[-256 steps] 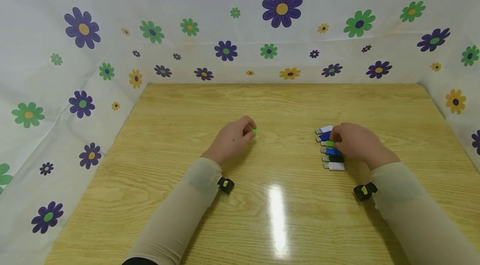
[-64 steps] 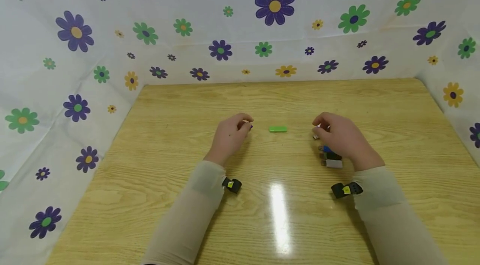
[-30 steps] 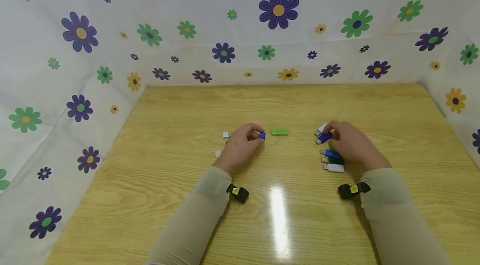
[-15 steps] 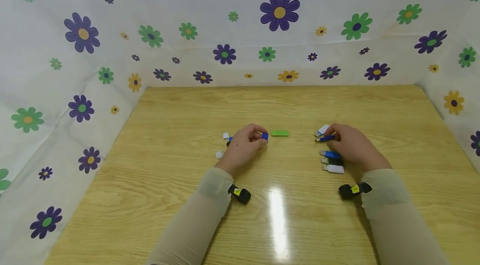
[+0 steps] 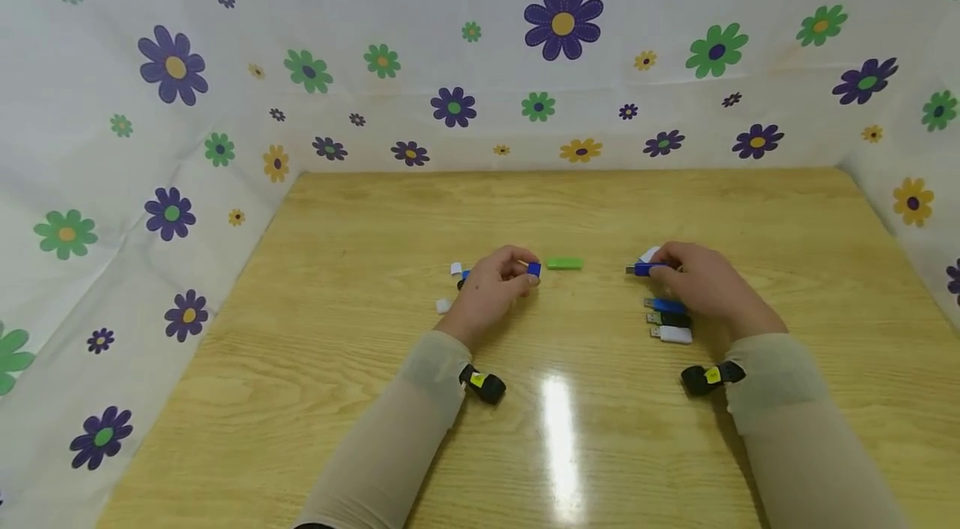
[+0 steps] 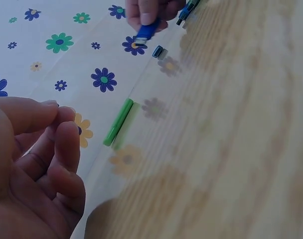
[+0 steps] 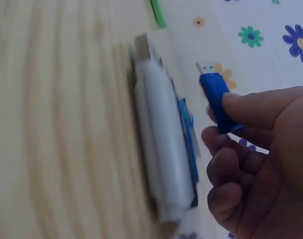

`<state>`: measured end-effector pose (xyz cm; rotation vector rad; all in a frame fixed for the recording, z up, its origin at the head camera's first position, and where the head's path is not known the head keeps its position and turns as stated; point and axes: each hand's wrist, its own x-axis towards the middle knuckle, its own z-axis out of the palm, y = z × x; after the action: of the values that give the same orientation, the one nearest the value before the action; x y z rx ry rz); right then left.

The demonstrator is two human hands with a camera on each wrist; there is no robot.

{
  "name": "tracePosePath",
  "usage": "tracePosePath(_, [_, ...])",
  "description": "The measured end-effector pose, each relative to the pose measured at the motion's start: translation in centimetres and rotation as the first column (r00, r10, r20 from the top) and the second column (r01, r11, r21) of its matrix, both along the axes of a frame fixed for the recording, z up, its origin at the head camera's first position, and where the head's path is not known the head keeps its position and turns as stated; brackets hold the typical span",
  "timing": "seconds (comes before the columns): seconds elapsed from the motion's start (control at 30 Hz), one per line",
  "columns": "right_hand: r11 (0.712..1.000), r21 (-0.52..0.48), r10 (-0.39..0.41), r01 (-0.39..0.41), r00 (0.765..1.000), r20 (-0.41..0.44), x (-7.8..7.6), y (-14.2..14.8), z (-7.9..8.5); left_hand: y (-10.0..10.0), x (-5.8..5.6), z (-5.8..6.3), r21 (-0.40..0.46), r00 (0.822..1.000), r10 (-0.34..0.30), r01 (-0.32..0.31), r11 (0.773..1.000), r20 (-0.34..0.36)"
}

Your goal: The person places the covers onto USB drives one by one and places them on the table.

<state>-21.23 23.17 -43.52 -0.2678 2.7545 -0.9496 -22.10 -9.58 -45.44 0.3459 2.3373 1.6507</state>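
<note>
Over the worktop (image 5: 390, 212), my left hand (image 5: 491, 289) pinches one blue cap (image 5: 534, 270), my right hand (image 5: 699, 283), apart, one blue USB stick (image 7: 216, 97): capping stage, seemingly, wanting alignment next.

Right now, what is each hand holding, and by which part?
The right hand pinches a blue USB stick by its body, metal plug sticking out. The left hand pinches a small blue cap; exact spot unclear.

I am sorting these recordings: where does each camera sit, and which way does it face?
Head: worn on the head, facing forward-down at the table; left hand and right hand show.
Left wrist: worn there, facing left hand and green stick; right hand shows too.
Right wrist: worn there, facing right hand gripping blue stick.
Both wrist views share the blue stick.
</note>
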Motion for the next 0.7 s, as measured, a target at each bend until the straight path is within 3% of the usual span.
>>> tracePosePath(0.17, [0.985,-0.170,-0.015,0.013,1.000,-0.011,0.7,-1.5,0.9,0.2,0.0,-0.1,0.006,1.000,-0.015,0.015,1.000,-0.001])
tracePosePath(0.37, [0.924,-0.380,-0.027,0.038,0.999,0.034,1.1,-5.1,1.0,0.4,0.3,-0.3,-0.027,0.999,-0.023,0.022,0.999,-0.029])
tracePosePath(0.53, [0.891,-0.450,-0.026,0.051,0.998,0.060,1.6,-7.9,0.8,0.6,0.4,-0.4,-0.022,0.999,-0.036,0.036,0.999,-0.033])
tracePosePath(0.7, [0.895,-0.445,-0.012,0.032,0.999,0.048,1.7,-8.6,0.3,0.9,0.2,-0.4,-0.004,0.998,-0.049,0.049,0.999,-0.042])
